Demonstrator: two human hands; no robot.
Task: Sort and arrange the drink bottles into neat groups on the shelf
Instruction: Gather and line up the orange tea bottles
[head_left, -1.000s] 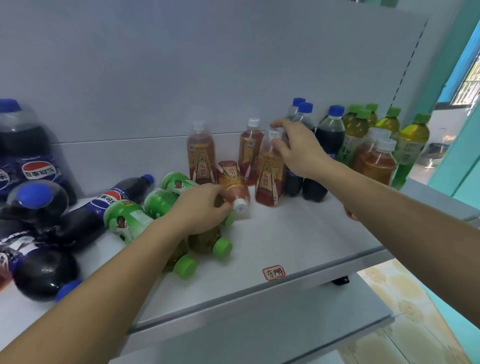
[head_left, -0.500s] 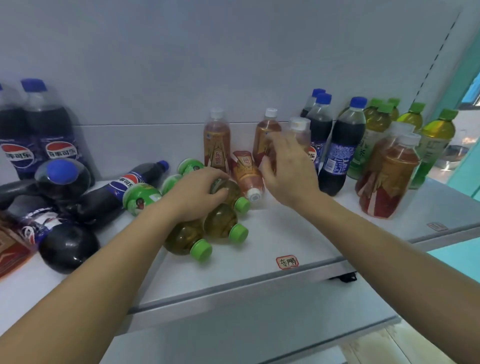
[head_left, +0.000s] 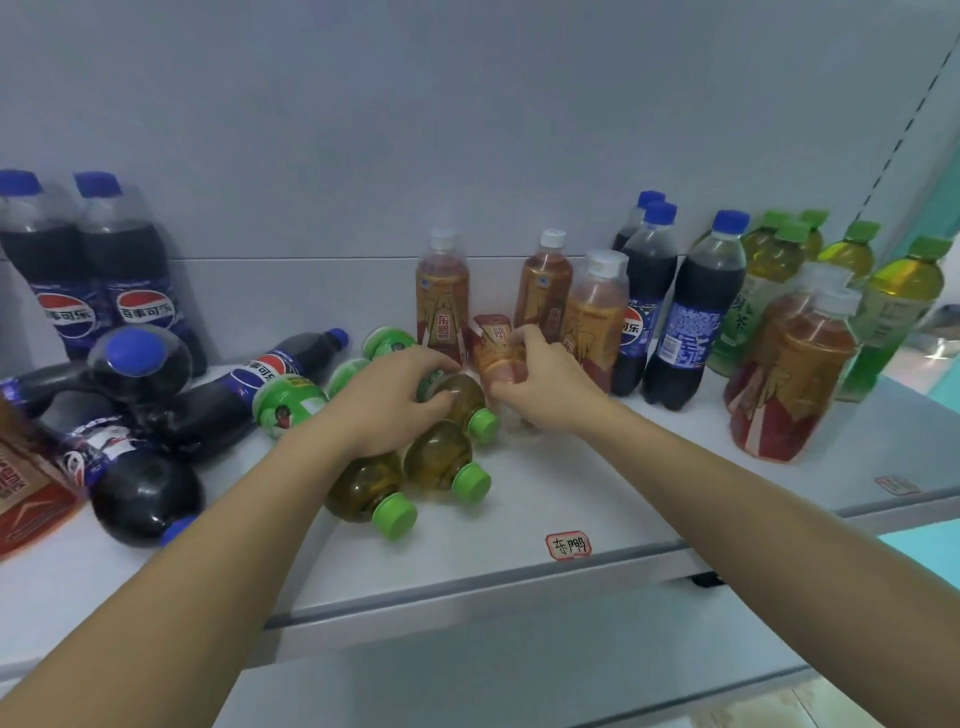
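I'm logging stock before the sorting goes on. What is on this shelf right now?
Upright large cola bottles: two, dark with blue caps, back left.
Fallen cola bottles: several, dark, left; exact count unclear.
Fallen green tea bottles: about five, green caps, centre.
Upright amber bottles: three, white caps, centre back.
Fallen amber bottle: one, centre.
Small upright cola bottles: three, right of centre.
Upright green tea bottles: at least four, far right.
Amber bottles at right: two, front right.
Red label: one, shelf front.
Left hand: grips a fallen green tea bottle.
Right hand: grips the fallen amber bottle.
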